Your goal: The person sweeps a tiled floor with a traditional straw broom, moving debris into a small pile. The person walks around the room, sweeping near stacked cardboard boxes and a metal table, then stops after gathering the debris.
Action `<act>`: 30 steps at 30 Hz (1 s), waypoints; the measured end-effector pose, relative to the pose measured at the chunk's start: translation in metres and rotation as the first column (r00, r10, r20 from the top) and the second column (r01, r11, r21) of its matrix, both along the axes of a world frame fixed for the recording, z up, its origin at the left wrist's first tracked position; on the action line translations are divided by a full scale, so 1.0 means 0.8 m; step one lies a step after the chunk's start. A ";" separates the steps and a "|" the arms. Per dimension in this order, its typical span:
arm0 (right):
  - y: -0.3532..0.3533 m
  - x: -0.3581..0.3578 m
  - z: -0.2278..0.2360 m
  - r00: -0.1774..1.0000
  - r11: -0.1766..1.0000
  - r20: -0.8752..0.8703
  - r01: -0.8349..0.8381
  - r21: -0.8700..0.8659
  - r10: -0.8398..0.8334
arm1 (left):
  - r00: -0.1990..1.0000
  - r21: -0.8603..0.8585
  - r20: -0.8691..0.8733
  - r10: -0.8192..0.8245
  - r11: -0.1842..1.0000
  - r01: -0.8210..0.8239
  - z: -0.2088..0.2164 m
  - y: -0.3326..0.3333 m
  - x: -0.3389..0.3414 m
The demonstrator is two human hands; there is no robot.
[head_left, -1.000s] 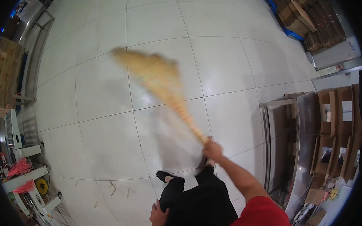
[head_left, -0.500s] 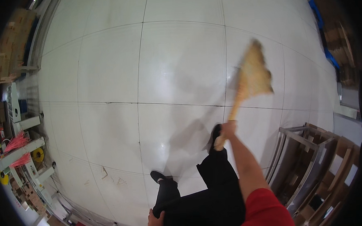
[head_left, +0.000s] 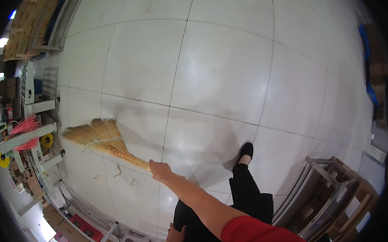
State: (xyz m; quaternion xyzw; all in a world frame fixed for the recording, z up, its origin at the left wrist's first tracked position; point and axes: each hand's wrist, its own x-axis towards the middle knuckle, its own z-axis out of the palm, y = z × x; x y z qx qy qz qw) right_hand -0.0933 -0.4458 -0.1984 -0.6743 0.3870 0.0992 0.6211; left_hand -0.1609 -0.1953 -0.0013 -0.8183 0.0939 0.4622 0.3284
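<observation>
My right hand (head_left: 160, 170) grips the handle of a straw broom (head_left: 99, 137), arm stretched out to the left. The broom's fan-shaped bristle head lies low over the white tiled floor (head_left: 217, 71), pointing left. A few small scraps (head_left: 117, 171) lie on the tiles just below the broom. My left hand (head_left: 176, 236) rests against my black trousers at the bottom edge, holding nothing. One black shoe (head_left: 245, 151) is planted on the floor to the right of the broom arm.
Work benches with pink wire bundles (head_left: 25, 126) and yellow reels line the left side. A metal rack with wooden pallets (head_left: 334, 192) stands at lower right. Cardboard stacks (head_left: 27, 29) sit at upper left. Red crates (head_left: 83, 223) lie along the lower left.
The broom has swung from the right side across to the left, close to the floor. My right arm now reaches left, and the view has turned with it.
</observation>
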 end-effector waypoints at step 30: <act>-0.311 -0.778 -0.215 -0.141 -0.010 -0.453 0.960 -0.280 -0.880 | 0.789 -0.583 -0.037 -0.613 0.655 0.481 0.023 -0.458 -0.174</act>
